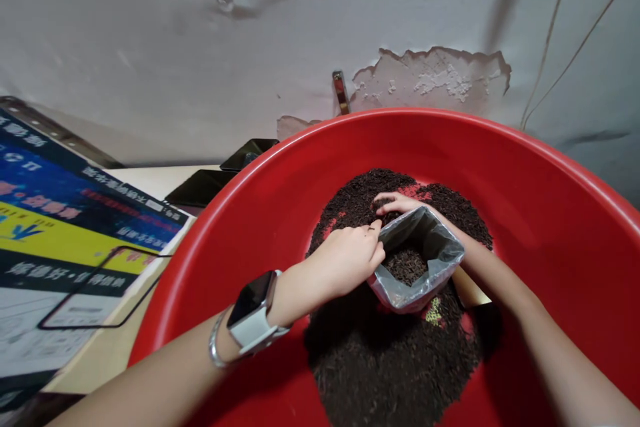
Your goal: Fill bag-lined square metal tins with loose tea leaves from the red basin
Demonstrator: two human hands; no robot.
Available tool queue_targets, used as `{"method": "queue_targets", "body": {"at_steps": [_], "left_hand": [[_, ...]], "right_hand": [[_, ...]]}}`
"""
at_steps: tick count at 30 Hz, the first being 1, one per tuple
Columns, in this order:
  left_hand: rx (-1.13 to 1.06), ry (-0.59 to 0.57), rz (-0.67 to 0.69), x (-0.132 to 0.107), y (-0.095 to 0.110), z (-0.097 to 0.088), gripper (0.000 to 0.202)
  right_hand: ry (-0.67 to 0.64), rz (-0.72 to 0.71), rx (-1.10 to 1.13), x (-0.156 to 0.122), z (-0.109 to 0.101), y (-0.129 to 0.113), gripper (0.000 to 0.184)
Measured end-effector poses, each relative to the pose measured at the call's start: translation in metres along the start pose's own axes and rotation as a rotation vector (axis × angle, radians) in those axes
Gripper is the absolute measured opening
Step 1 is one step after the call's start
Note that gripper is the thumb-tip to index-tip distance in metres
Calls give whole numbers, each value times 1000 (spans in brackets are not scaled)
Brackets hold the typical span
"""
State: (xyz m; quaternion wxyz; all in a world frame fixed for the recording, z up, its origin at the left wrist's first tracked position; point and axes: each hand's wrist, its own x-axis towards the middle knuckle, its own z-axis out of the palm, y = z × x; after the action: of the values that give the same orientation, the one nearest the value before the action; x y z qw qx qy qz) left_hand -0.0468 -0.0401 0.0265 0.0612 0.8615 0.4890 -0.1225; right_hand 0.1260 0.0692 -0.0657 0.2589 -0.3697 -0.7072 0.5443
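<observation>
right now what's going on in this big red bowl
A person works with both bare hands inside a large round red plastic basin holding a heap of dark loose granules. The left hand, a white-strapped smartwatch on its wrist, pinches the left rim of an open silver foil pouch that stands in the heap, partly filled with the same granules. The right hand reaches behind the pouch, fingers on the heap at its far rim; its grip is hidden.

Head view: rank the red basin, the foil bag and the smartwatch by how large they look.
Largest to smallest:
1. the red basin, by far the largest
2. the foil bag, much smaller
3. the smartwatch, smallest, though its nearness to the camera enlarges it
</observation>
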Motion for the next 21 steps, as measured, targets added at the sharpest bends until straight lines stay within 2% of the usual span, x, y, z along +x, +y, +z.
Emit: {"method": "queue_targets", "body": {"at_steps": [3, 6, 10, 13, 16, 18, 19, 21], "left_hand": [[-5, 14, 17, 0, -1, 0, 47], [-14, 7, 12, -1, 0, -2, 46], [-15, -26, -4, -2, 2, -6, 45], [-22, -16, 1, -1, 2, -7, 41], [-43, -11, 26, -1, 0, -6, 36], [-41, -1, 51, -1, 0, -5, 35], [-39, 4, 54, -1, 0, -5, 36], [-40, 9, 32, -1, 1, -5, 37]], "right_hand": [[111, -72, 187, 15, -22, -21, 23], [122, -243, 290, 10, -38, -52, 27], [-33, -420, 180, -14, -42, -95, 30], [-232, -485, 30, -29, -38, -114, 32], [-481, -475, -45, -34, -35, -122, 37], [-592, -448, -31, -35, -36, -123, 39], [-609, -439, -14, -34, -37, -122, 40], [-548, -433, 14, -31, -45, -115, 39]]}}
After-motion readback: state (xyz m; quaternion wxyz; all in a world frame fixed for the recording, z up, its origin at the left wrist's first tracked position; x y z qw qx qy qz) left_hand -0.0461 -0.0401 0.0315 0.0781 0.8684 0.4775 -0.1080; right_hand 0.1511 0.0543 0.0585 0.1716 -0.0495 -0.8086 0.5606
